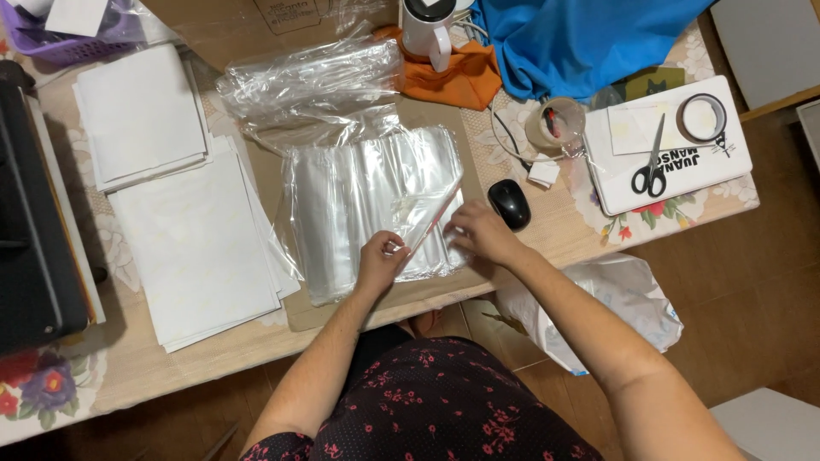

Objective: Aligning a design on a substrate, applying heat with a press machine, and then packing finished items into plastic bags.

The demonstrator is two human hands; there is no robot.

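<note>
Left hand (380, 260) curled, fingertips pinching the near edge of a clear plastic sleeve (431, 220) that lifts off the top of the stack; wrist bent down, forearm coming up from the bottom centre of the view. Right hand (478, 230) also closed on the same sleeve, fingers bunched at its right side, palm down, forearm running in from the lower right. The two hands are near each other, sleeve stretched diagonally between them. The sleeve comes off a stack of clear plastic bags (367, 201) lying flat on a brown cardboard sheet (312, 314) at the table's front edge. Behind the stack, a crumpled bundle of clear plastic wrap (312, 81). Left of the stack, two piles of white paper sheets (192, 239), the farther pile overlapping the nearer. Far left, a black machine (34, 222) at the table edge. Just right of the right hand, a black computer mouse (510, 203). Further right, a roll of clear tape (555, 124), then a white board (675, 149) with black-handled scissors (652, 166) and another tape roll (702, 118) on it. Back of table: orange cloth (457, 77), blue cloth (572, 38), white jug (427, 30). Table covered by a floral tablecloth (43, 388). White plastic bag (615, 303) on the brown tiled floor (752, 290) at the right.
</note>
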